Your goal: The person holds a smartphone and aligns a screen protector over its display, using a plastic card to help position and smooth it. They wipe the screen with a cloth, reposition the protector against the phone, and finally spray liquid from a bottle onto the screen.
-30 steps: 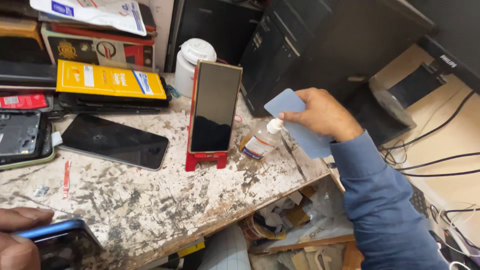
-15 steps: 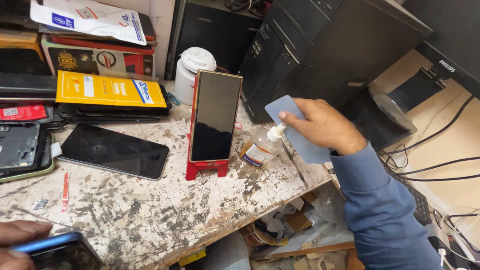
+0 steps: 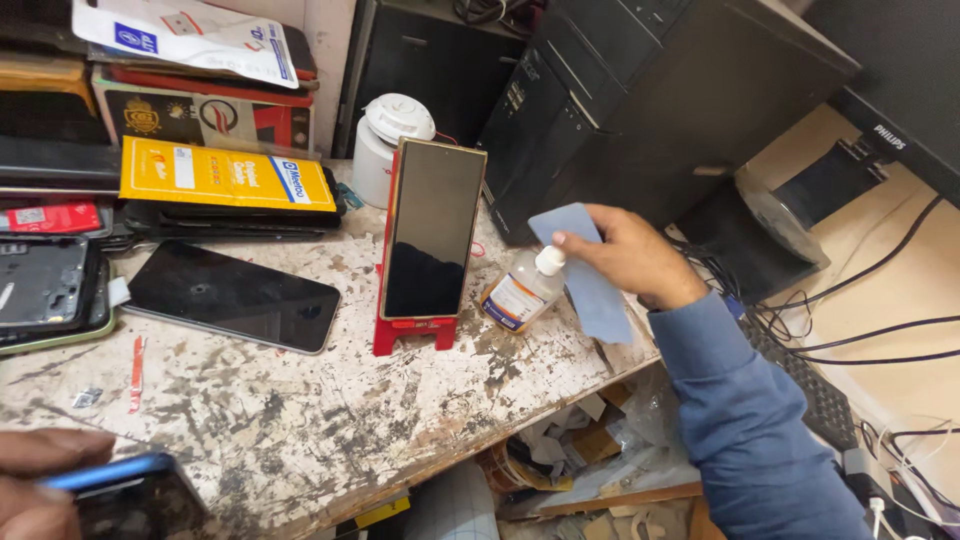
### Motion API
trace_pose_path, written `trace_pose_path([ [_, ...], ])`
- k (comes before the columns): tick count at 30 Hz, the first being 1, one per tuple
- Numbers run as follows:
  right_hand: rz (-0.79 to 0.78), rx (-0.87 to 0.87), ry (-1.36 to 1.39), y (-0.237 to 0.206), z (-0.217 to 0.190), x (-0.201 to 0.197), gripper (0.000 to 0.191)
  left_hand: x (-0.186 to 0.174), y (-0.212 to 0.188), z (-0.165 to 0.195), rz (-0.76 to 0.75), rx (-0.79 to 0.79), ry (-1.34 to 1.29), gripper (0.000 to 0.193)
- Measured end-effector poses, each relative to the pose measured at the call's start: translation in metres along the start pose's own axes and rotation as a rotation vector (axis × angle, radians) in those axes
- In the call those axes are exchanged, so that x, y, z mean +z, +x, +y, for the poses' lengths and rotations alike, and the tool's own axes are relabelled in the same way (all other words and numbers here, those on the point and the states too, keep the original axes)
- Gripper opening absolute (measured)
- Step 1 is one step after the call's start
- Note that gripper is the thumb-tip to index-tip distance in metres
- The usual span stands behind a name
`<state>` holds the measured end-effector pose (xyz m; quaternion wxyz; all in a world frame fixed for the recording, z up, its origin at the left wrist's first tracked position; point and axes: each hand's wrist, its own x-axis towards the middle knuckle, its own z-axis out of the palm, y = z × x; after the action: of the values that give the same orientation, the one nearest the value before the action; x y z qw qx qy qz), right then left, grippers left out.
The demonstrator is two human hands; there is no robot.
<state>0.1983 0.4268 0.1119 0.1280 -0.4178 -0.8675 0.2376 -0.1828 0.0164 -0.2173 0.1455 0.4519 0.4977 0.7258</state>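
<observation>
My right hand [image 3: 628,255] holds a pale blue cloth [image 3: 592,283] and rests its fingertips on the white cap of a small clear bottle [image 3: 520,294], which leans tilted on the stained worktop [image 3: 330,410]. Just left of the bottle a phone with a dark screen [image 3: 428,230] stands upright in a red stand [image 3: 414,334]. At the bottom left corner my left hand [image 3: 38,490] grips a blue-edged phone [image 3: 125,495] with a dark screen.
A black phone [image 3: 232,296] lies flat on the worktop. Stacked boxes and a yellow package [image 3: 225,178] sit at the back left, phone parts [image 3: 45,285] at the left edge. A white jar [image 3: 388,140] and black computer towers [image 3: 640,110] stand behind. Cables and scraps lie below right.
My right hand with the cloth has come down onto the bottle's cap. The left hand with the phone has shifted slightly at the lower left.
</observation>
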Motion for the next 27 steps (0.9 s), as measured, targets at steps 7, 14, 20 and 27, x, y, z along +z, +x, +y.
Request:
trace_pose_path([
  [7, 0.414, -0.053, -0.447, -0.014, -0.02, -0.058, 0.036, 0.094, 0.044, 0.163, 0.186, 0.251, 0.446, 0.012],
  [14, 0.322, -0.24, 0.195, -0.083, -0.128, 0.02, 0.037, 0.136, 0.074, 0.242, 0.146, 0.241, 0.425, 0.026],
  [20, 0.142, -0.547, 0.631, -0.119, -0.193, 0.094, 0.028, 0.137, 0.078, 0.242, 0.145, 0.25, 0.427, 0.03],
  [27, 0.224, -0.665, 0.506, -0.129, -0.208, 0.108, 0.027, 0.138, 0.077, 0.235, 0.152, 0.232, 0.402, 0.03],
])
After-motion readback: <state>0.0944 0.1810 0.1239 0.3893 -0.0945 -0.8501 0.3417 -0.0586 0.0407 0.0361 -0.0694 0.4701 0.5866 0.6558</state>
